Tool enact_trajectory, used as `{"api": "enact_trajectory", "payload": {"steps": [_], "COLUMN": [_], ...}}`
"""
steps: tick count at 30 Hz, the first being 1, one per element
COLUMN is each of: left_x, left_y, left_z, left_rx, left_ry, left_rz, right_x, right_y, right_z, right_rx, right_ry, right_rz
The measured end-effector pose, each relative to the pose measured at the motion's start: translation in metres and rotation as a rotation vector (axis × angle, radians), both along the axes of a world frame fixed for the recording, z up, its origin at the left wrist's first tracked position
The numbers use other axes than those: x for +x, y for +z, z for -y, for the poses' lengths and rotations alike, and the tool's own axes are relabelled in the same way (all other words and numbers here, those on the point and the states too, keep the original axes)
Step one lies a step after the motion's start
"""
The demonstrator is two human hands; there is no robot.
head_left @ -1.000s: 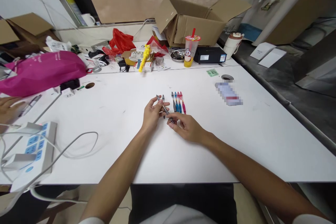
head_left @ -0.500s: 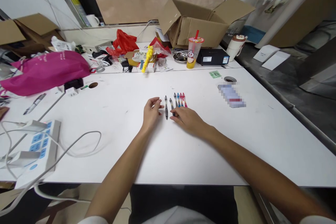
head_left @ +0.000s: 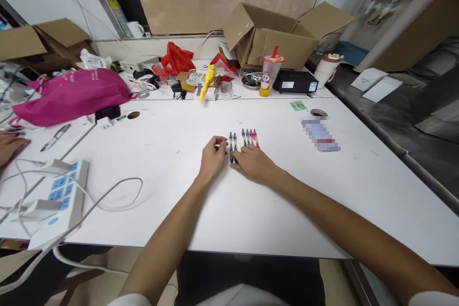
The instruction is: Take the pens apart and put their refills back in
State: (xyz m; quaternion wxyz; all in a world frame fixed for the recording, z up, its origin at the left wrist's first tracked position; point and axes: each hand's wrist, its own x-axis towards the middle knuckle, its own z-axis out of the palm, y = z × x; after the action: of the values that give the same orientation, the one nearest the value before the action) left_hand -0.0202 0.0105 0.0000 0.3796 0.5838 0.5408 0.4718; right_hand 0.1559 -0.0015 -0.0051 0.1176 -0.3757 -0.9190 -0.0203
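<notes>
Several pens lie side by side on the white table, tips and clips pointing away from me. Two black pens form the left pair: a left black pen and a right black pen. Just right of them are a dark pen, a blue pen and two red pens, their near ends hidden by my right hand. That hand's thumb and index finger are closed on the right black pen's lower part. My left hand, loosely curled with nothing in it, rests beside the left black pen.
At left stand a power strip with looping cables, a pen and a pink bag. Another person's hand is at the left edge. A blurred phone-like item, a cup and a cardboard box are beyond.
My right hand has brought the second black pen left, close beside the first one. A gap now separates this pair from the other pens. The view has shifted slightly.
</notes>
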Motion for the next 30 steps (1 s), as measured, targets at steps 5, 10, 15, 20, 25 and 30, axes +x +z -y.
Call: {"api": "enact_trajectory", "payload": {"steps": [5, 10, 15, 20, 25, 30], "left_x": [0.0, 0.001, 0.006, 0.014, 0.021, 0.02], "left_y": [-0.001, -0.005, -0.004, 0.006, 0.014, 0.017], "left_z": [0.001, 0.002, 0.005, 0.007, 0.01, 0.019], "left_rx": [0.012, 0.044, 0.073, 0.09, 0.033, -0.098], "left_ry": [0.001, 0.007, -0.007, -0.037, -0.139, -0.157], "left_rz": [-0.009, 0.031, -0.004, 0.019, 0.078, 0.201], "right_x": [0.007, 0.032, 0.044, 0.042, 0.046, 0.049], "right_y": [0.01, 0.014, 0.004, 0.007, 0.014, 0.023], "right_z": [0.004, 0.002, -0.004, -0.009, -0.011, 0.001], "right_rx": [-0.013, 0.013, 0.011, 0.056, 0.007, -0.105], "right_ry": [0.003, -0.015, -0.026, 0.002, -0.071, -0.048], "right_rz": [-0.043, -0.108, -0.078, -0.132, -0.265, -0.572]}}
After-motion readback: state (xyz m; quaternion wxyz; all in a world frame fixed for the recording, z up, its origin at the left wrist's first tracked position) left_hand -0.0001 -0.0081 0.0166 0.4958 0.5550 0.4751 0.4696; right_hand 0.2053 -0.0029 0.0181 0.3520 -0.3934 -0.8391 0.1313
